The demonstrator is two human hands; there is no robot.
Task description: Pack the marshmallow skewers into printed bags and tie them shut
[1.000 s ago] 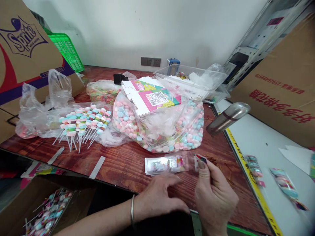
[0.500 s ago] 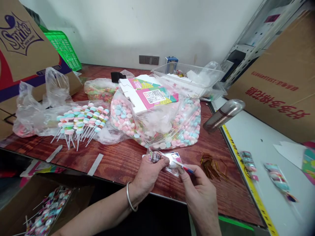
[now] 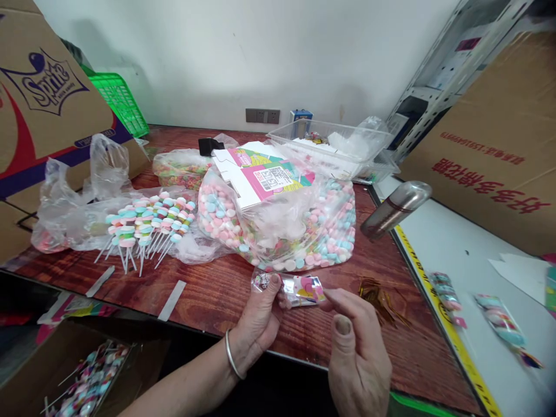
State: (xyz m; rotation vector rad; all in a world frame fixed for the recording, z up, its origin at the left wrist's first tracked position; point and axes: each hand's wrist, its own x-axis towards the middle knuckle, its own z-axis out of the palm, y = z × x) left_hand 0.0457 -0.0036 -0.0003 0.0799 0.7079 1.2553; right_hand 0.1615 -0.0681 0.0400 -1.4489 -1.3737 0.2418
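The left hand (image 3: 260, 315) was closed in a pinch: its thumb and fingers gripped the left end of a thin stack of small printed bags (image 3: 299, 288), which was held just above the wooden table (image 3: 217, 289). A metal bangle (image 3: 230, 356) sat on that wrist. The right hand (image 3: 358, 347) was loosely half open. Its index fingertip touched the right end of the same stack, while its thumb stood apart and held nothing.

The bags looked very light, thin and glossy, so they would probably bend easily and slide over each other. The short ends seemed the best places to take hold, because the smooth flat faces give little grip.

Just beyond the right hand lay a loose heap of gold twist ties (image 3: 382, 295). Directly beyond both hands rested a big clear bag of pastel candy tablets (image 3: 304, 231), with a flat printed carton (image 3: 264, 174) on top of it. Well to the left of the left hand lay candy sticks (image 3: 143, 220) on plastic film. Beyond the right hand, to its right, a steel flask (image 3: 395, 209) was lying tilted.
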